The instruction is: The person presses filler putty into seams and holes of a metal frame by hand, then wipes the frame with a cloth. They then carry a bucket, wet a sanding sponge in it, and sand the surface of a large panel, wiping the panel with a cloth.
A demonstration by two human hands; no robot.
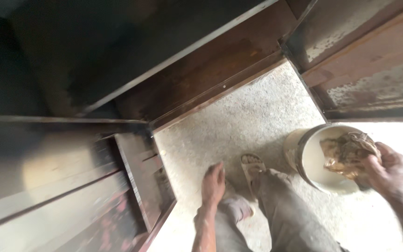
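Brown, sodden cloth [348, 154] is held bunched in the right hand [388, 175], clamped tight over the mouth of a pale bucket [304, 161] set on the gritty concrete floor [248, 116]. Left of the bucket, the left hand [213, 184] is lowered with fingers loosely apart, gripping nothing, beside a sandalled foot [252, 165]. Rusted metal door panels [201, 74] are seen beyond the bucket. Wringing or dipping the cloth appears to be in hand; a firm squeeze above the bucket seems called for.
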